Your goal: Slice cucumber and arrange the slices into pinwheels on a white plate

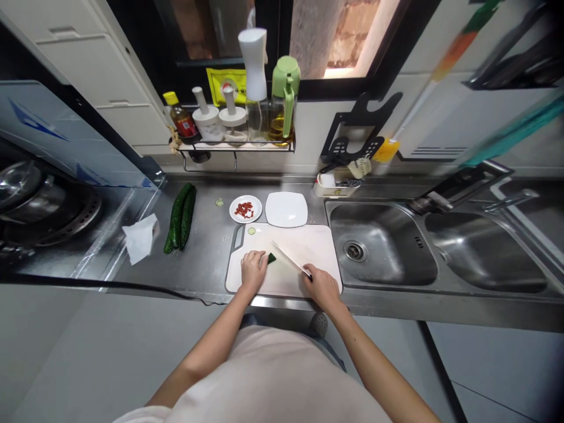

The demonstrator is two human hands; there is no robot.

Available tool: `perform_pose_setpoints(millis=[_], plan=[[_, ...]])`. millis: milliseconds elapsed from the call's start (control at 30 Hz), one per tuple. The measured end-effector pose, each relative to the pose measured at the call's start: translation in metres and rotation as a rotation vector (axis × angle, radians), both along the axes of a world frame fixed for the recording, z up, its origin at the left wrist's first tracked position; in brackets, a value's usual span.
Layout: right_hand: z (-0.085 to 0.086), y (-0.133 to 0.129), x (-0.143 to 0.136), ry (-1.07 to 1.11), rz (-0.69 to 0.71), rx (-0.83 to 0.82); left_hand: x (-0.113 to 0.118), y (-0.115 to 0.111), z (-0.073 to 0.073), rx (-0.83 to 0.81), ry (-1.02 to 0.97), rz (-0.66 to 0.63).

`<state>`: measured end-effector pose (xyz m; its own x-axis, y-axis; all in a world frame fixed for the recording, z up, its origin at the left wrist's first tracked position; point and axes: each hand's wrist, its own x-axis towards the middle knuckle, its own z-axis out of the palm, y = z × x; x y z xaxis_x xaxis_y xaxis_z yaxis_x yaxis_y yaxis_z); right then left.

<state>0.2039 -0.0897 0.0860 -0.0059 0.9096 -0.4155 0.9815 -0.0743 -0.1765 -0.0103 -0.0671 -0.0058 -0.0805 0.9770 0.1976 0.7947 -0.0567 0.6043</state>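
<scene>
My left hand (254,271) rests on the white cutting board (315,241), its fingers curled over a short piece of cucumber (272,258) whose dark green end shows past the fingertips. In my right hand (324,286) is a kitchen knife (291,258), gripped by its handle. The blade points up and left, to the right of the cucumber piece and apart from it. A pale cucumber slice (251,231) lies near the board's upper left corner. Behind the board stand a white plate of chopped red pieces (233,202) and a bare square white plate (286,210).
Whole cucumbers (180,218) and a white paper towel (140,239) lie on the steel counter at left. Small green scraps (219,202) sit near the plates. A double sink (383,244) adjoins the board at right. A rack (238,147) of bottles and jars hangs behind.
</scene>
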Motion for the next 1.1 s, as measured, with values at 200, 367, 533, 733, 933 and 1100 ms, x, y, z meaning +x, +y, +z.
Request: perform_pose_setpoints(millis=[200, 367, 533, 733, 933, 1100], plan=[[-0.001, -0.003, 0.001, 0.016, -0.004, -0.01, 0.006, -0.005, 0.001, -0.023, 0.018, -0.055], [-0.002, -0.004, 0.002, 0.025, -0.011, -0.01, 0.009, -0.007, 0.0, -0.034, 0.004, -0.076], [-0.003, -0.004, 0.0, 0.032, -0.003, -0.001, 0.007, -0.004, 0.0, -0.025, 0.027, -0.073], [-0.004, -0.004, -0.002, 0.036, -0.003, -0.006, 0.005, -0.002, 0.0, 0.019, 0.027, -0.051], [-0.001, -0.004, -0.003, 0.047, 0.003, -0.032, 0.004, -0.003, -0.008, 0.157, -0.072, -0.133], [0.0, -0.004, -0.009, 0.027, 0.056, -0.044, 0.003, -0.002, -0.012, 0.242, -0.115, -0.184]])
